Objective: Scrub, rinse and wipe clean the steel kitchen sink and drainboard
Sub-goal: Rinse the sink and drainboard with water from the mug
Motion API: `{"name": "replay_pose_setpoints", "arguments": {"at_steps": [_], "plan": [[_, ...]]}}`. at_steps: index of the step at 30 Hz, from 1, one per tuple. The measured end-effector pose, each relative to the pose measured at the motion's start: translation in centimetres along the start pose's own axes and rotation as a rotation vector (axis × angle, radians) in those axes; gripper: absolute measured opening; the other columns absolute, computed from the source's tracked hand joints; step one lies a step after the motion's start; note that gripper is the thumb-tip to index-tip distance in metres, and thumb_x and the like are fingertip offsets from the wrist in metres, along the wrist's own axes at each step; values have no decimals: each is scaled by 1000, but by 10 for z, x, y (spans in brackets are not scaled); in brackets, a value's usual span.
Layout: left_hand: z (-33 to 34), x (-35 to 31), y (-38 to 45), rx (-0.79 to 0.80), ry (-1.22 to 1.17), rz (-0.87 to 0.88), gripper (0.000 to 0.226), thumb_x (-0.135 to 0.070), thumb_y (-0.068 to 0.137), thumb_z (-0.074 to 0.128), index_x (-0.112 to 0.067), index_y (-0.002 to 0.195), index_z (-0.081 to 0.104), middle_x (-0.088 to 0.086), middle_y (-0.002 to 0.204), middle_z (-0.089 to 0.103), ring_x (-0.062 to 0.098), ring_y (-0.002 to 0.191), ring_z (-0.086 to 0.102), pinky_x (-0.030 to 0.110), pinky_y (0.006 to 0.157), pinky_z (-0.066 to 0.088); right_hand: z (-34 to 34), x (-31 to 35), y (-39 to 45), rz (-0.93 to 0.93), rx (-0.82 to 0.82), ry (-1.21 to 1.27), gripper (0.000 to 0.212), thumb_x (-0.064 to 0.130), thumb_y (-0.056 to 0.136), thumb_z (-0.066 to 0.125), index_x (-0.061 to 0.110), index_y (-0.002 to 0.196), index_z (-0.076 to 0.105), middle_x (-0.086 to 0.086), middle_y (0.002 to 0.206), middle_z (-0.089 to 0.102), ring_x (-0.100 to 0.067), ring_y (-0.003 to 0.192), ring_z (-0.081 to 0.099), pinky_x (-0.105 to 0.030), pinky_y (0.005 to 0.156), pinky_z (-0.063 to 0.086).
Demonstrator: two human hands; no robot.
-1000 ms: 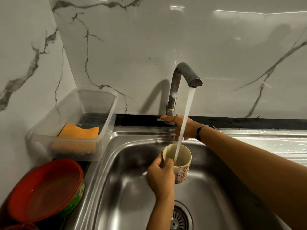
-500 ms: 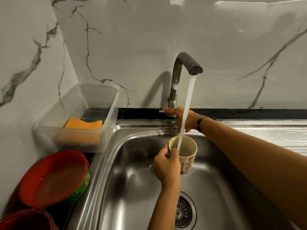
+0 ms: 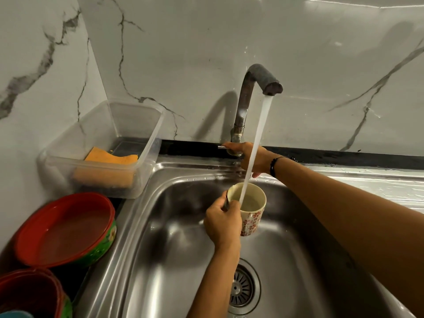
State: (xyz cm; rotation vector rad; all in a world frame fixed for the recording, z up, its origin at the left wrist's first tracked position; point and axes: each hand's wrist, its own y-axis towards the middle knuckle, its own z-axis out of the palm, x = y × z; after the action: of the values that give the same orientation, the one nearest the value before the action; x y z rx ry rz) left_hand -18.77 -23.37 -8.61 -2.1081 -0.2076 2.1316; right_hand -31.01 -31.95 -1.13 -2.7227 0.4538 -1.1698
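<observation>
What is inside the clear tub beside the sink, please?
The tub holds an orange sponge at its front end; the rest of its floor looks bare. The sponge's underside is hidden, blurred by the tub wall.

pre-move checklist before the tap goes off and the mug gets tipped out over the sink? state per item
1. Left hand grips the floral ceramic mug firmly: ok.
2. Right hand rests on the lever at the base of the grey steel tap: ok.
3. White water stream lands inside the mug: ok.
4. Mug filled enough: cannot tell, the water level is only partly visible.
5. Round drain strainer in the steel sink basin free of blockage: ok, the slots show open.
6. Orange sponge ready in the clear plastic tub: ok.
</observation>
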Motion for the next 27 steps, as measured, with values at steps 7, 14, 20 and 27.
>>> {"name": "replay_pose_setpoints", "arguments": {"at_steps": [7, 14, 20, 27], "plan": [[-2, -2, 1, 0, -12, -19, 36, -10, 86, 58, -21, 120, 62, -11, 103, 62, -1, 77, 51, 19, 71, 46, -2, -1, 0, -114, -1, -205, 55, 3, 95, 44, 26, 144, 32, -14, 145, 37, -41, 119, 48, -48, 91, 47], [-1, -1, 1, 3, -22, -53, 33, -12, 85, 61, -23, 117, 63, -13, 93, 61, 1, 76, 53, 25, 73, 49, -2, -1, 6, -103, 23, -235, 66, -4, 89, 50, 29, 143, 33, -14, 145, 36, -42, 125, 43, -52, 91, 47], [-1, 0, 1, -7, -56, -160, 29, -12, 84, 60, -21, 110, 65, -7, 92, 64, 7, 77, 57, 35, 76, 55, -1, -3, 8, -91, 9, -195, 63, -2, 90, 49, 29, 142, 35, -14, 143, 39, -42, 120, 48, -50, 86, 50], [0, 2, 2, 2, 11, -190, 28, -17, 83, 64, -14, 111, 64, 2, 101, 66, 13, 85, 60, 36, 79, 56, 3, -1, 7, -84, 13, -174, 72, -12, 84, 50, 27, 142, 35, -15, 143, 39, -42, 122, 46, -53, 88, 48]]}}
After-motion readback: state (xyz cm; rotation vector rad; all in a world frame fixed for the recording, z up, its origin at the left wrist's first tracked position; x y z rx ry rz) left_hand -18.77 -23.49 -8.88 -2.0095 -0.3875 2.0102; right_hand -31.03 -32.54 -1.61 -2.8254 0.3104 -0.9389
